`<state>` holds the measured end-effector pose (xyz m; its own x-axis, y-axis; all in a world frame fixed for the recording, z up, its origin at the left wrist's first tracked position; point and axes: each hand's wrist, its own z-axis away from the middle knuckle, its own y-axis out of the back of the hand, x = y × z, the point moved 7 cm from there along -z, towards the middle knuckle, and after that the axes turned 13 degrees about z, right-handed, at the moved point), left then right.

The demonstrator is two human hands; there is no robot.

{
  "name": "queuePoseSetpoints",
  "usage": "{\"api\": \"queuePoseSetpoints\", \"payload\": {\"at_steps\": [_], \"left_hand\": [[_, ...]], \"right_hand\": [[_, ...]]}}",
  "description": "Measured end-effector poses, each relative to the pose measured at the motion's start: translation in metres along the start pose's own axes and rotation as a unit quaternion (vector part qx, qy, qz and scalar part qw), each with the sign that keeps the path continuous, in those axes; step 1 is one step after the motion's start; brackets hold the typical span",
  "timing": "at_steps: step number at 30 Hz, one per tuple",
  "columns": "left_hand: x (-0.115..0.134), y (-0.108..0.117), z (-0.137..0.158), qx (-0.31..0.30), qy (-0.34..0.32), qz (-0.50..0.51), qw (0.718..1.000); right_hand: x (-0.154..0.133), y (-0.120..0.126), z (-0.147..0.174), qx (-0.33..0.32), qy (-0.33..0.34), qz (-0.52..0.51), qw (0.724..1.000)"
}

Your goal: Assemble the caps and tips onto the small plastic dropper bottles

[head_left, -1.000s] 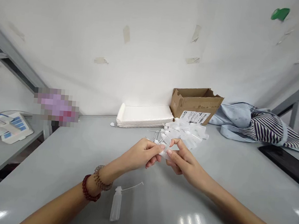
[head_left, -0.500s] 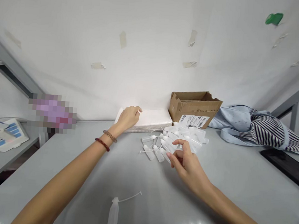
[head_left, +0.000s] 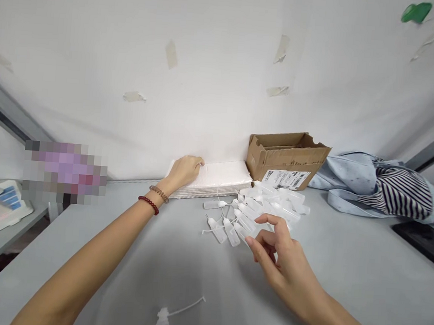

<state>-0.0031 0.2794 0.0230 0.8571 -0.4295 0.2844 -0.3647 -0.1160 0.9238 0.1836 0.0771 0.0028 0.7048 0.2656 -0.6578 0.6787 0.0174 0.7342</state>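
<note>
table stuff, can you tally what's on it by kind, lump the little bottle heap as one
heap of small white bottles: 1
lone bottle at the near edge: 1
stack of white sheets, left hand on it: 1
cardboard box: 1
bundle of cloth: 1
Total: 5
The right hand hovers by the heap.

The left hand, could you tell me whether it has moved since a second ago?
Yes. The left hand went from the small bottles away to the white stack beside the cardboard box.
</note>
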Motion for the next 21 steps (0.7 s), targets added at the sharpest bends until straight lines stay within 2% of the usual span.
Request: {"api": "queuePoseSetpoints", "payload": {"at_steps": [13,21], "left_hand": [[0.011,-0.008,-0.003,-0.013,-0.017,-0.045,0.999],[0.019,-0.003,0.001,0.022,-0.015,-0.050,0.998]], "right_hand": [[-0.005,0.000,0.002,0.007,0.030,0.011,0.999],[-0.007,0.001,0.004,0.012,0.038,0.027,0.999]]}}
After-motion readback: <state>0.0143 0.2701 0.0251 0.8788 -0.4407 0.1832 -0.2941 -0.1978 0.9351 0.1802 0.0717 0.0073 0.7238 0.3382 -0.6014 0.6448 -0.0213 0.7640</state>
